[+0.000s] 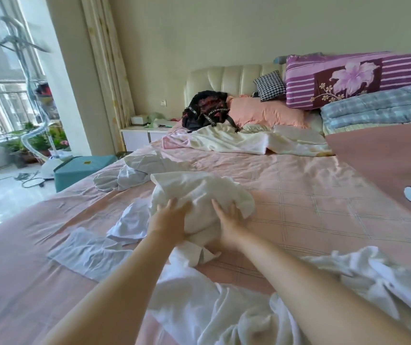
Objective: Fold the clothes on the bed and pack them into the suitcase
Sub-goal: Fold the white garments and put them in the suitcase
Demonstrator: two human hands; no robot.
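Early yet: left hand (172,215) and right hand (226,220), each grip clamped on crumpled white fabric garment (199,188) mid pink checked bed (311,195). Nothing folded; other loose white clothes (90,255) lie around; suitcase unseen.

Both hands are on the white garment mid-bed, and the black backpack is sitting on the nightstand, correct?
Not quite. The head view shows the black backpack lying on the bed against the headboard, beside the pink pillow, not on the nightstand. The rest holds: the left hand and right hand are both on the white garment.
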